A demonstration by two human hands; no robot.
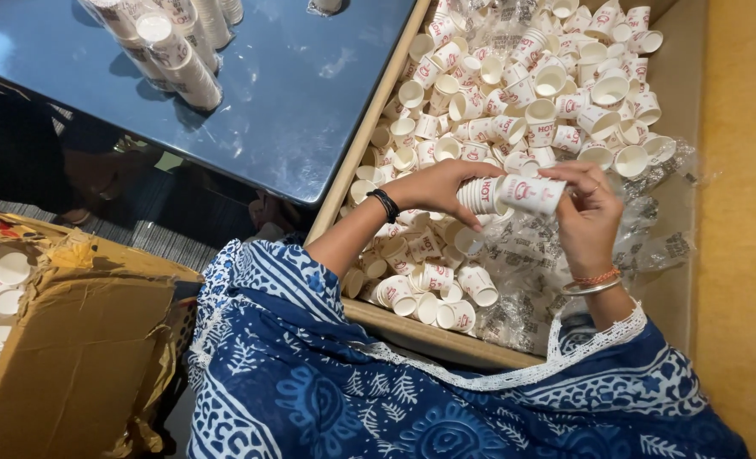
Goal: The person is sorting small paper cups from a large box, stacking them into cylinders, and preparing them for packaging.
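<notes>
A short stack of small white paper cups with red print (pixel 514 194) lies sideways between my two hands. My left hand (pixel 436 189), with a black band at the wrist, grips the stack's left end. My right hand (pixel 584 209), wearing bangles, closes its fingers on the stack's right end. Both hands hover over a large wooden-sided bin (pixel 363 143) filled with several loose paper cups (pixel 522 93) of the same kind. Crumpled clear plastic wrap (pixel 565 255) lies under my hands.
A glossy blue table (pixel 310 93) to the left carries wrapped sleeves of stacked cups (pixel 174 51). A torn cardboard box (pixel 80 340) with more cups stands at the lower left. A yellow surface (pixel 739 212) borders the bin at the right.
</notes>
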